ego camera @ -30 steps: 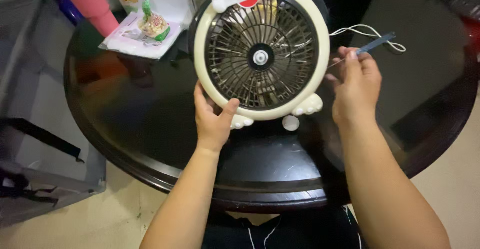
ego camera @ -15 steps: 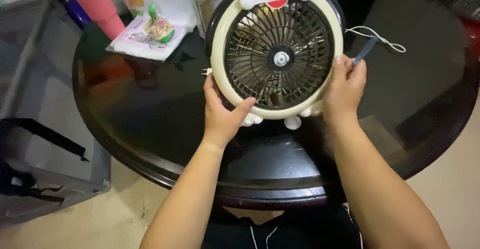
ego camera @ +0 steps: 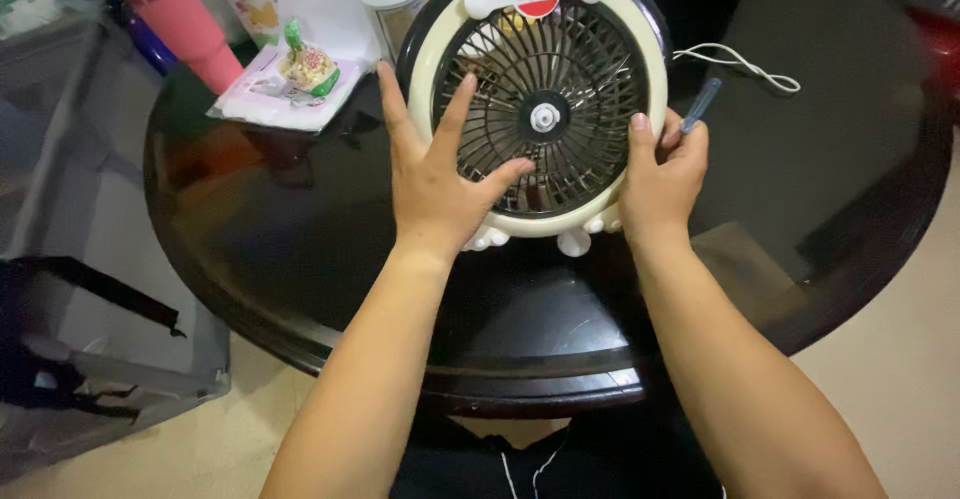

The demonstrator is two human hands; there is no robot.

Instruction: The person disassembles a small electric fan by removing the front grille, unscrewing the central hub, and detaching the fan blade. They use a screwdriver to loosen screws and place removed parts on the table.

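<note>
A small cream desk fan (ego camera: 560, 29) with a dark wire grille and a cartoon dog top stands upright on the round black table (ego camera: 300, 229). My left hand (ego camera: 435, 174) lies flat on the grille's left side, fingers spread. On the fan's right rim my right hand (ego camera: 660, 174) grips with the thumb, while its fingers pinch a thin blue screwdriver (ego camera: 700, 106) that points up and to the right.
A white cord (ego camera: 745, 64) lies on the table right of the fan. Behind it stand a pink tumbler (ego camera: 190, 24), a metal can (ego camera: 392, 4), a wrapped snack (ego camera: 308, 64) on a white packet, and a carton. A grey rack (ego camera: 90, 289) is on the left.
My left hand has moved from the fan's lower rim up onto the grille with fingers spread. My right hand, still with the screwdriver, came from beside the fan to grip its right rim.
</note>
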